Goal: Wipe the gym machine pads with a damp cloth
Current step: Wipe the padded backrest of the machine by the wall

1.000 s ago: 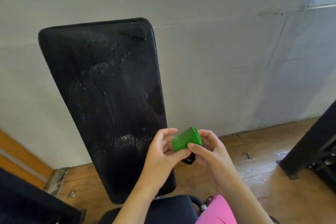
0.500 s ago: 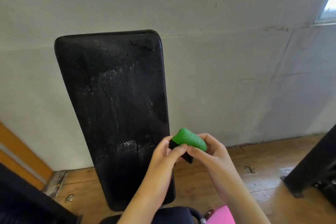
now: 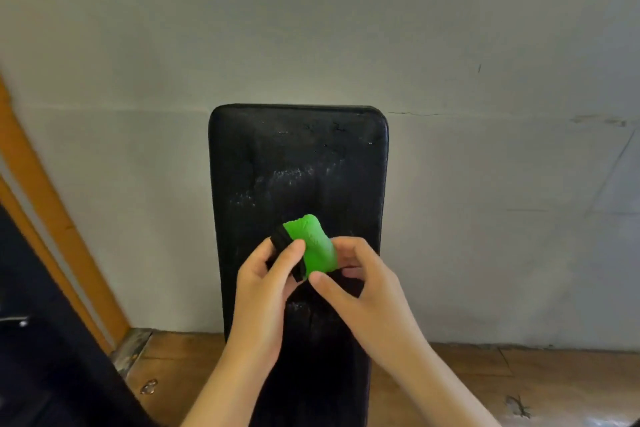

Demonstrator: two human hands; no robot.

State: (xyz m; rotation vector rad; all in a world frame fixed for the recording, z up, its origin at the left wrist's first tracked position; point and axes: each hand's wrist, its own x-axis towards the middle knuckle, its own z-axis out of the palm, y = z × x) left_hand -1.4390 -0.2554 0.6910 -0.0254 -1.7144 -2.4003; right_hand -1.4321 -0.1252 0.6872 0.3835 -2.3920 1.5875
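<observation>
Held a folded green cloth in both hands, up in front of the lower middle of the black pad. Could not tell whether cloth and pad touched. Pinched the cloth's left side, along a black edge, with the left hand: thumb pressed on the front, fingers curled round behind. Pinched the lower right corner with the right hand: thumb tip against the green face, remaining fingers bent close round the right edge. Faced the pad head-on, upright before a grey-white wall, with pale streaks and specks across its upper half. Saw a wooden floor at the wall's foot and an orange frame slanting down the left side.
</observation>
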